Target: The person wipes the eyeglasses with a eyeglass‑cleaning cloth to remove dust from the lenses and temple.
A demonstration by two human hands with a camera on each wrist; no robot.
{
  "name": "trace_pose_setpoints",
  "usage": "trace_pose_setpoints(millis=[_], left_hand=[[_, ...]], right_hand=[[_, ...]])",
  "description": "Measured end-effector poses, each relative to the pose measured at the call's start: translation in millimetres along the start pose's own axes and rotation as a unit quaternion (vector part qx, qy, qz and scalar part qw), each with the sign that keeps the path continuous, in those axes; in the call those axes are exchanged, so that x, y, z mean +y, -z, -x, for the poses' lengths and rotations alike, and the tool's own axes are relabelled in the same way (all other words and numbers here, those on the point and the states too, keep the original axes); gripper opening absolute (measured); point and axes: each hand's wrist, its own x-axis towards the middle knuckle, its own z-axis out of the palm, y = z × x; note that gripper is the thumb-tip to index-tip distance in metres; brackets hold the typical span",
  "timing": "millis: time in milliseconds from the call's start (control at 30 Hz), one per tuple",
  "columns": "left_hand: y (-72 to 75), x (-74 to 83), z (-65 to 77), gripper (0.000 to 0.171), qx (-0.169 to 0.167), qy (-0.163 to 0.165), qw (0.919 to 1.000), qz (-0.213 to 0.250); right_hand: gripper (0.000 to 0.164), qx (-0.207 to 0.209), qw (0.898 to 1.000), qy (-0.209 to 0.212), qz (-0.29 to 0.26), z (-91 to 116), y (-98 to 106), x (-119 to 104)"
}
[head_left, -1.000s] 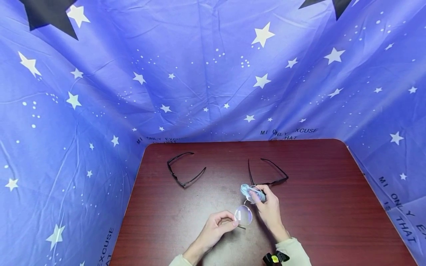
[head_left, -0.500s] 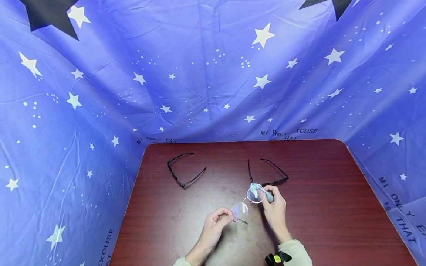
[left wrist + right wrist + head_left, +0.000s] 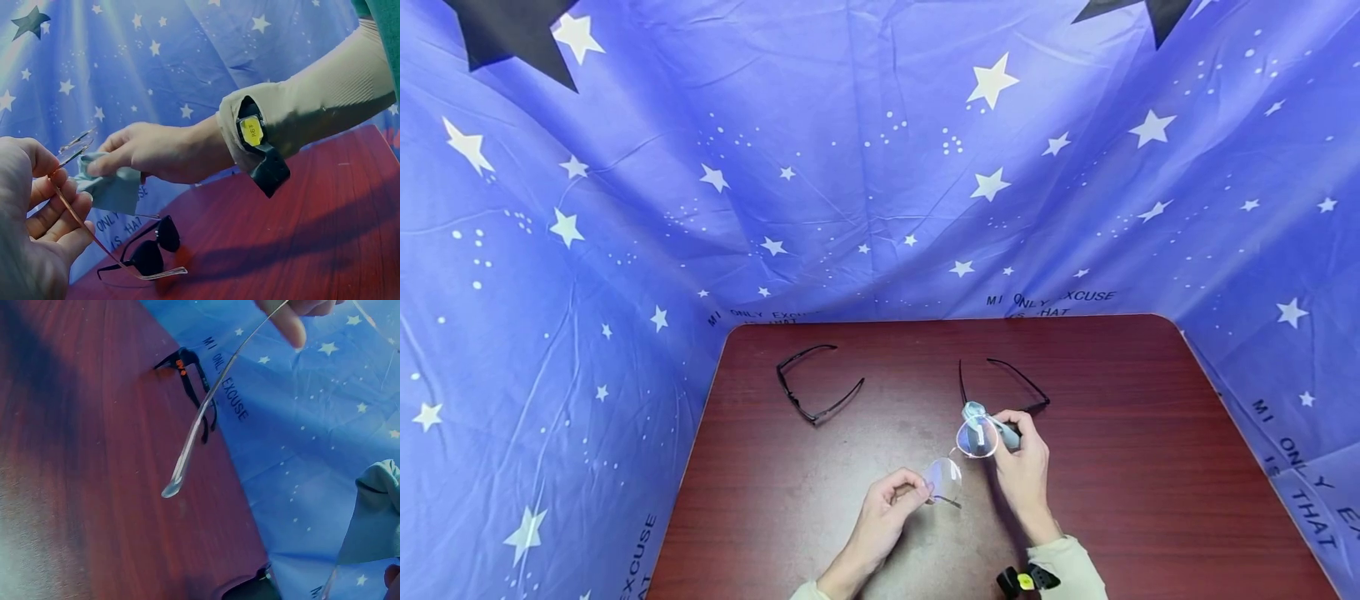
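Currently I log the left hand [image 3: 880, 508] pinching one side of the thin-rimmed glasses [image 3: 947, 477], held above the table [image 3: 1150, 467]; the right hand [image 3: 1024, 473] pinches a pale blue cloth [image 3: 120, 192] at their other side, exact contact unclear to me. Sunglasses [image 3: 148, 257] lie beyond, toward the far edge; black-framed glasses [image 3: 787, 391] lie near the far left corner.

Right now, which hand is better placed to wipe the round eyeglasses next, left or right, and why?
Probably the right hand: it holds the light blue cloth at the farther lens. The left hand pinches the round eyeglasses and holds no cloth, so it seems better suited to steadying them.
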Motion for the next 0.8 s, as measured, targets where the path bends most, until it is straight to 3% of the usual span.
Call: trace_pose_setpoints(millis=[133,500,733,800], left_hand=[[0.7,1.5,0.3,0.025,0.004,-0.001,1.0,0.005],[1.7,4.0,-0.5,0.028,0.007,-0.013,0.9997,0.019],[0.6,-0.6,-0.8,0.025,0.008,-0.015,0.9998,0.013],[0.4,-1.3,-1.0,0.024,0.007,-0.014,0.9998,0.011]], right_hand=[[0.02,0.003,1.0,0.004,-0.01,0,0,-3],[0.018,0.01,0.999,-0.009,0.042,4,5,18],[0.02,0.016,1.0,0.0,0.013,-4,6,-34],[0.02,0.012,1.0,0.005,-0.002,-5,6,-35]])
